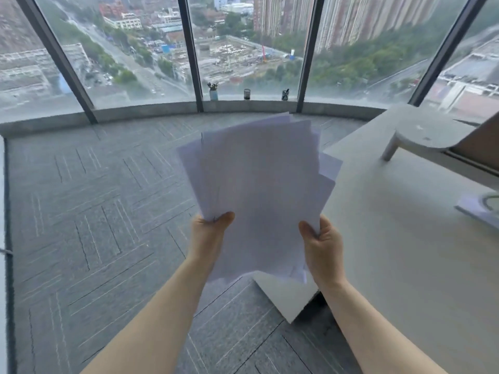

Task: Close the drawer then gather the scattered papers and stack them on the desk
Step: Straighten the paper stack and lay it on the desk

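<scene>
Grey carpet (pixel 94 211) runs out to curved windows (pixel 121 49), with the pale worktop (pixel 405 252) to the right of the papers (pixel 256 190). I grip those papers with both hands: my left hand (pixel 209 233) pinches the lower left edge, my right hand (pixel 322 244) clasps the lower right. They fan out unevenly (not squared), held in the air just left of the worktop's edge.
</scene>
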